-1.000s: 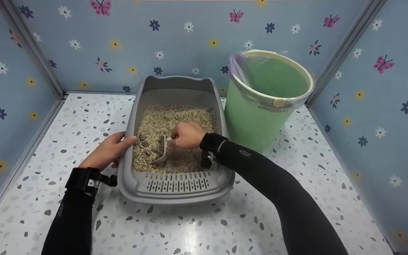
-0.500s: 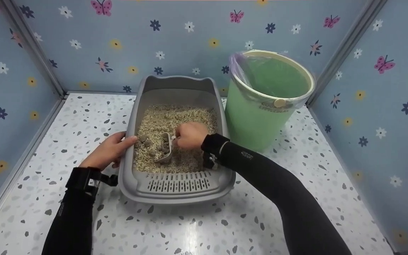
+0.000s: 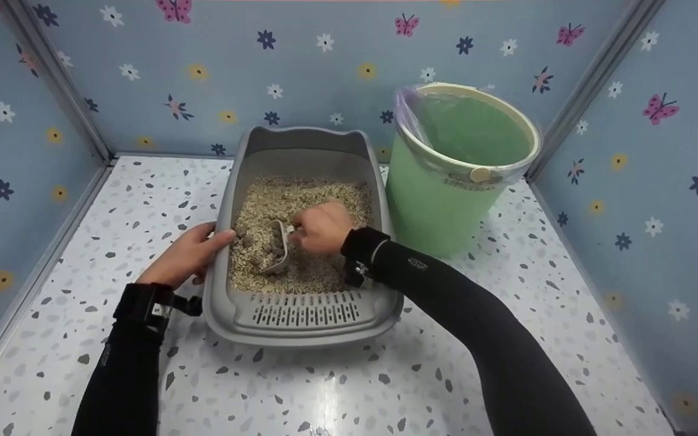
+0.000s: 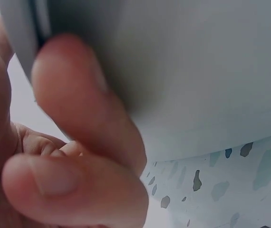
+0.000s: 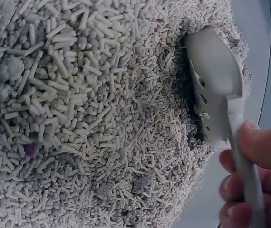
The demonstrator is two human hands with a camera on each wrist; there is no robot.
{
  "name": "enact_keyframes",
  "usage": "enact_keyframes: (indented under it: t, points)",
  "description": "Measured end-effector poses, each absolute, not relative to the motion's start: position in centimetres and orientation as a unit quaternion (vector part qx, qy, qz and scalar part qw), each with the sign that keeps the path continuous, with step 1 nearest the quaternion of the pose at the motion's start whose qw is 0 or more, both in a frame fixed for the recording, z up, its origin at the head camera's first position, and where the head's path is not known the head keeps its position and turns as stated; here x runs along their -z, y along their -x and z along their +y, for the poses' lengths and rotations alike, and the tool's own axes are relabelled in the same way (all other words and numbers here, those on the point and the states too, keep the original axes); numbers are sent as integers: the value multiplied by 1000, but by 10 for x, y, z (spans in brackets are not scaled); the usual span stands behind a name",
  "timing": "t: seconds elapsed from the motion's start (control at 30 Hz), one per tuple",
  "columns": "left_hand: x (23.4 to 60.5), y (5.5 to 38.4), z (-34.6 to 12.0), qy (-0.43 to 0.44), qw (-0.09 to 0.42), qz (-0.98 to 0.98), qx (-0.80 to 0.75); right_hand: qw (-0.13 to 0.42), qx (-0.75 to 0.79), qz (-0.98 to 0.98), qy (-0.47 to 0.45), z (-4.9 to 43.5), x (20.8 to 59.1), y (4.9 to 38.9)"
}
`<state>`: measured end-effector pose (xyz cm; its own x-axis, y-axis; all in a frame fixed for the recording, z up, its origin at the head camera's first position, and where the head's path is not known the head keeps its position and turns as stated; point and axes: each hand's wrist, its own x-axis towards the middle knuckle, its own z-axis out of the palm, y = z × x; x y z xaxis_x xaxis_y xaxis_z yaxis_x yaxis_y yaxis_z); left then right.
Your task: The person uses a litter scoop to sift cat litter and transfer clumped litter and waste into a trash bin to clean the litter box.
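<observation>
Right grip [image 3: 325,227] curled round the handle of the scoop [image 5: 218,71], thumb along it, fingers wrapped under. Scoop head is just left of that grip, tilted, lower edge in the litter [image 3: 306,191], slots visible on its underside. Grey clumps [image 3: 274,247] sit in the scoop mouth, a few more farther left of the right grip, by the left wall. Left grip [image 3: 185,254] pinching the left rim of the grey litter tray [image 3: 300,335], thumb on top, fingers curled under outside. Tray runs right from the left grip and surrounds the scoop, slotted lip nearer the person than either grip. Green bin [image 3: 434,212] with clear liner [image 3: 408,115] stands right of and beyond the right grip
</observation>
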<state>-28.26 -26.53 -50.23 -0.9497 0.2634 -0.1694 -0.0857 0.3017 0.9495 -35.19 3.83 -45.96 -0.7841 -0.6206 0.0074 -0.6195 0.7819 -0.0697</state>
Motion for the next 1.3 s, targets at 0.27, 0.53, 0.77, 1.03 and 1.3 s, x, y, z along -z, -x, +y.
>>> enact_keyframes:
  t: [0.27,0.53,0.77,1.03,1.3]
  points:
    - [502,283,-264,-55,146,789,-594,8,46,945,323,40,460,348]
    - [501,284,-261,-60,149,787,-596,32,57,959,277,39,461,357]
    - [503,283,-264,-66,141,790,-593,32,66,952,298,39,459,362]
    - [503,282,-266,-60,145,784,-601,56,105,940,319,45,452,361]
    - [503,282,-267,-68,145,784,-600,126,119,930,324,48,452,356]
